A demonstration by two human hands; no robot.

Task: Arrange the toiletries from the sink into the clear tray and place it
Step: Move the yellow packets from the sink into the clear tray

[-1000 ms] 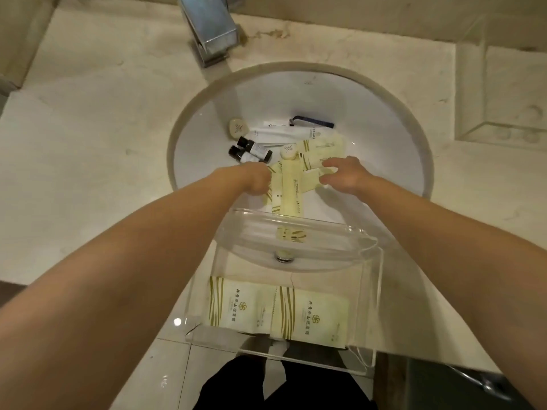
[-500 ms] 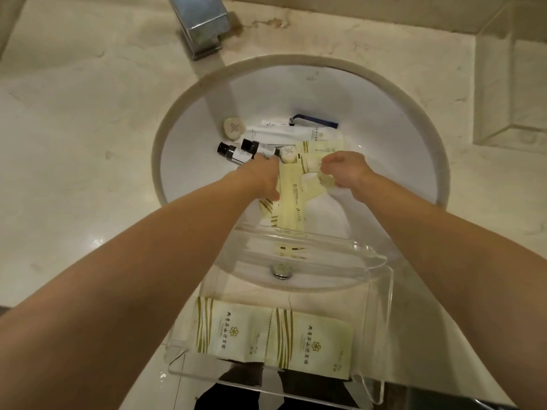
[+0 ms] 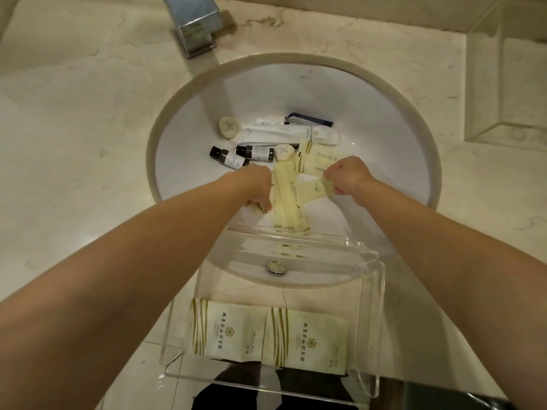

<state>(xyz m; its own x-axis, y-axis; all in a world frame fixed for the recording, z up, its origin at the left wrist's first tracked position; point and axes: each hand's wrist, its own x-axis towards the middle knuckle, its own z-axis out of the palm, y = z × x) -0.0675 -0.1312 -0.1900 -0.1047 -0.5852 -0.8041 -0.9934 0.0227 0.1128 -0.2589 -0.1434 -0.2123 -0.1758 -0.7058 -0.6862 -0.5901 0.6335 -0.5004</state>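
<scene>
Both hands, left [image 3: 259, 187] and right [image 3: 346, 176], pinched long cream sachets [image 3: 291, 199] in sink [image 3: 189, 137]. Judged light, limp, slippery; grip mid-length.

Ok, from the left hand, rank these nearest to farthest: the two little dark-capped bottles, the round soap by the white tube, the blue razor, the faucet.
From the left hand, in the head view:
1. Dark-capped bottles, just beyond the knuckles.
2. Round soap, farther back, at the left end of the white tube.
3. Blue razor, back right in the basin.
4. Faucet, on the counter behind the sink.
</scene>
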